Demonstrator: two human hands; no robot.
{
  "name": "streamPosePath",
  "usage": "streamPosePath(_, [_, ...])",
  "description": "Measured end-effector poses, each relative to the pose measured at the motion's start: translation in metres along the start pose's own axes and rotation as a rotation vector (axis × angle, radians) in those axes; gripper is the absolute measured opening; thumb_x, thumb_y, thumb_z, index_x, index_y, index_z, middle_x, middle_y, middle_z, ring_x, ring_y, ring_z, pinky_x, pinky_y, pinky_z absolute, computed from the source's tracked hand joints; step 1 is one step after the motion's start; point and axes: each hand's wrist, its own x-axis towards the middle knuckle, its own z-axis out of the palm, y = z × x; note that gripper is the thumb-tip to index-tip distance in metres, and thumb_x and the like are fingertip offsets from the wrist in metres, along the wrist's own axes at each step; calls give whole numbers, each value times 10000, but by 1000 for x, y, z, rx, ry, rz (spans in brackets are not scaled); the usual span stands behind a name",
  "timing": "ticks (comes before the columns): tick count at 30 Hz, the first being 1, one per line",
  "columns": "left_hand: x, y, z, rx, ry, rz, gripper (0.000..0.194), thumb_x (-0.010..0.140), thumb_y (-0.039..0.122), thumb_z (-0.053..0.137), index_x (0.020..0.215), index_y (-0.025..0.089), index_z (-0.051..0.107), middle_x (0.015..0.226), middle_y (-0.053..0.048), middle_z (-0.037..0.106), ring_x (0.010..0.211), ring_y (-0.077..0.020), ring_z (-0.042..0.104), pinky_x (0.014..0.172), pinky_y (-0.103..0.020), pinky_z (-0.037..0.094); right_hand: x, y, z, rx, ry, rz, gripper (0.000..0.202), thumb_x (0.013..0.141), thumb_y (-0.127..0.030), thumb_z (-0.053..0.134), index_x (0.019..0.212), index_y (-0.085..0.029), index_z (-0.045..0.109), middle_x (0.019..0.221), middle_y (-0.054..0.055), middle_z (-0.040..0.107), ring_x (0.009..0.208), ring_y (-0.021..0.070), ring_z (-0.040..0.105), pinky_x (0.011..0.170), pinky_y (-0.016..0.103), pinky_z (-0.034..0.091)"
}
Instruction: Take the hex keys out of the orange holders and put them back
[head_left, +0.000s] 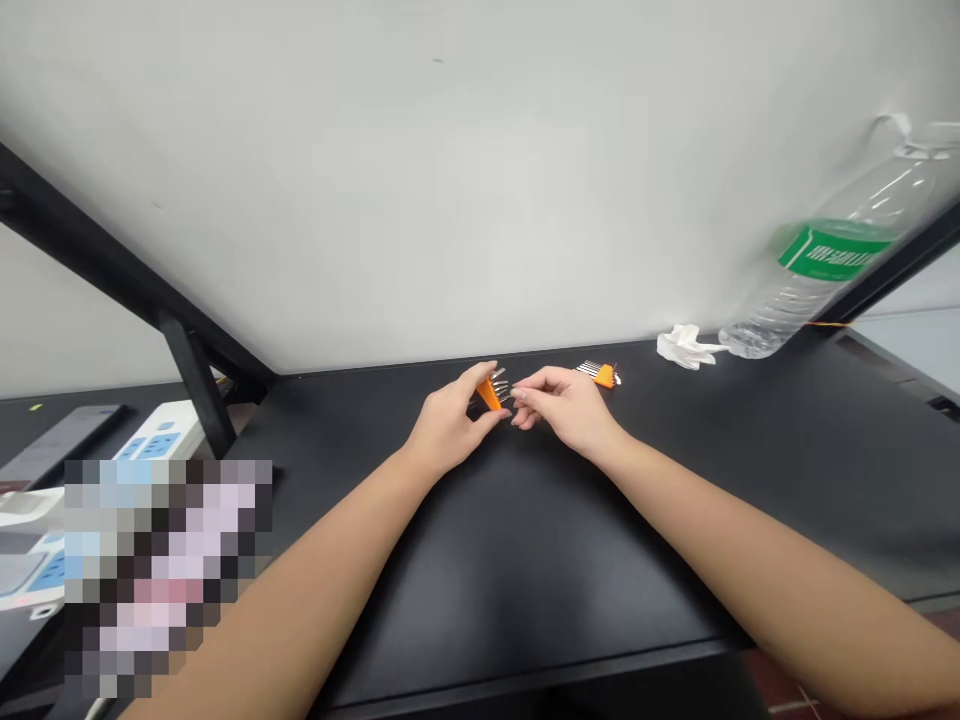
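Head view: left hand (450, 420) grips orange holder (490, 393), metal rods (501, 388) projecting rightward, over the table (480, 580). Right hand (566, 408) has fingertips drawn together at the rod ends; whether one is gripped cannot be determined. Second holder (604, 376) lies just beyond it.

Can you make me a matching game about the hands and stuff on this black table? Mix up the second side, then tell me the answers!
Column one:
1. left hand
2. tissue
3. bottle
4. other orange holder

Column two:
A. has a green label
B. on the black table, beyond the right hand
C. grips an orange holder
D. white and crumpled

Right pairs: 1-C, 2-D, 3-A, 4-B
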Motion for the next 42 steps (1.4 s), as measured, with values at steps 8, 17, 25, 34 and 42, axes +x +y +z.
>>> streamPosePath(8, [1,2,0,18,-1,76,610,890,351,727,1446,244,500,1353,-65,676,1161,-211,708,1023,-321,577,-4,0,-3,-296,-22,-220,145,914,-306,673,884,-191,754,782,36,742,698,184,713,717,348,603])
streamPosePath(17, [0,0,1,-72,52,81,594,904,325,714,1440,239,474,1344,-91,652,1172,-216,688,1020,-348,576,4,10,-10,-303,-40,-142,327,979,-415,592,1223,-214,675,953,46,735,660,167,693,651,328,591])
streamPosePath(25, [5,-1,-2,-60,-7,77,408,984,246,605,1387,308,605,1400,-68,593,1148,-178,668,967,-315,578,16,16,-26,-1303,-91,-383,319,1007,-213,529,1275,-246,701,1390,114,584,1167,271,549,931,411,457])
streamPosePath(34, [5,-3,2,-1,39,107,407,942,333,691,1348,316,661,1293,-50,669,1054,-162,698,972,-306,576,2,1,-1,-1573,-272,-316,177,938,-140,542,854,-151,697,947,114,693,930,246,561,790,361,412])
streamPosePath(42, [2,-5,4,-18,69,138,242,919,340,715,1140,251,758,1244,-58,710,983,-169,734,914,-299,615,-9,-7,1,-1272,-214,-242,54,855,-150,578,860,-194,610,751,13,665,657,162,570,646,276,398])
